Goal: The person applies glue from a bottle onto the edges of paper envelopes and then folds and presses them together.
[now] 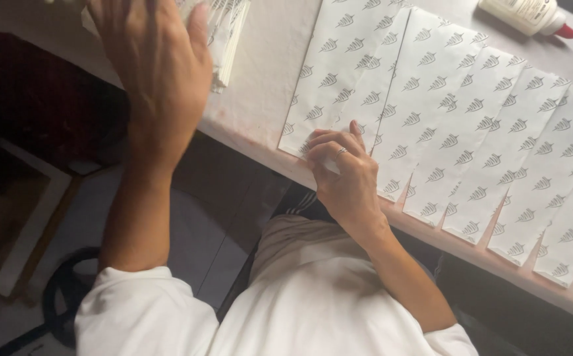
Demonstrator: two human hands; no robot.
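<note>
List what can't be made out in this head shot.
- Paper stack, head view: mostly hidden behind the left hand and cut by the top edge; whether the fingers grip it can't be told.
- Glue bottle: cut off by the top edge, only the lower body and red cap show.
- Row of printed sheets: runs off the right edge, count unknown.
- Right hand: its fingertips cover the corner of the nearest sheet.

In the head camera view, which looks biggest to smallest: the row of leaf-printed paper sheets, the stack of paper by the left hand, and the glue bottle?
1. Row of leaf-printed sheets, by far the largest.
2. Stack of paper, partly hidden by the left hand and cut off by the frame edge.
3. Glue bottle, also cut off, so ranks 2 and 3 are unsure.
</note>
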